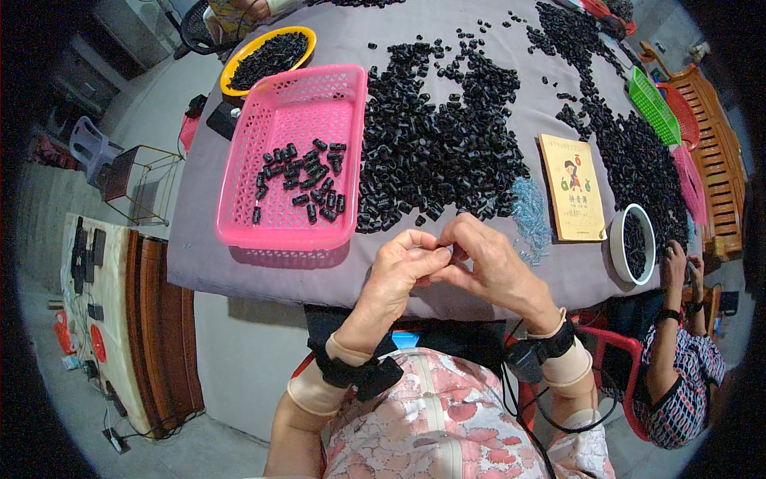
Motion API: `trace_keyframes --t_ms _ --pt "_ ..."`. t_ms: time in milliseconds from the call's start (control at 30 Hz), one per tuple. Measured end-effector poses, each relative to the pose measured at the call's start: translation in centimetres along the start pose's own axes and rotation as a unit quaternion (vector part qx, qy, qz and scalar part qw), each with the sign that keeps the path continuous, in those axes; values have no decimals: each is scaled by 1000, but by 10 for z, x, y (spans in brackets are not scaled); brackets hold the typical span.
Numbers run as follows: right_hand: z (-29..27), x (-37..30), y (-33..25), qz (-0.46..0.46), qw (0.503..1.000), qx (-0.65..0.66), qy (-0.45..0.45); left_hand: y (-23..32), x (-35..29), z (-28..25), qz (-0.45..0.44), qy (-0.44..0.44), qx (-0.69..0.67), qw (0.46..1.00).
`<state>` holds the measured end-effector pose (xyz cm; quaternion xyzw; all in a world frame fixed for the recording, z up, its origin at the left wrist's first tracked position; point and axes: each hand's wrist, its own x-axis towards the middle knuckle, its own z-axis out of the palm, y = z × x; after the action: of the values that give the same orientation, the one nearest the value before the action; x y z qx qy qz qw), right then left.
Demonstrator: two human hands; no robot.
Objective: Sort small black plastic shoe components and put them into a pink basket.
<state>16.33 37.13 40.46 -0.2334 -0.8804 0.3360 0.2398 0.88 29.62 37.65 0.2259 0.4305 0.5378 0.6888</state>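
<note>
My left hand (405, 262) and my right hand (487, 259) meet at the table's near edge, fingertips pinched together. Whatever lies between them is hidden by the fingers. Just beyond them spreads a big heap of small black plastic parts (435, 136). Beside my right hand is a small pile of clear bluish pieces (529, 215). To the left of my left hand stands a pink perforated plastic basket (231, 191), with a scatter of the same kind of black parts (307, 176) on its bottom.
A yellow bowl (313, 41) of dark pieces stands far left. Right of the bluish pieces lie a yellow booklet (570, 188) and a white bowl (650, 263) of black pieces. A green basket (654, 104) is at the far right. Another person's hands (685, 267) work at the right edge.
</note>
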Motion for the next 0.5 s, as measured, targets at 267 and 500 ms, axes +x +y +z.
trace_keyframes --t_ms 267,500 --pt "17 -2 -2 67 991 91 77 0 -3 2 -49 4 -106 993" --pt "11 -1 -2 31 996 58 57 0 0 -2 -66 20 -93 993"
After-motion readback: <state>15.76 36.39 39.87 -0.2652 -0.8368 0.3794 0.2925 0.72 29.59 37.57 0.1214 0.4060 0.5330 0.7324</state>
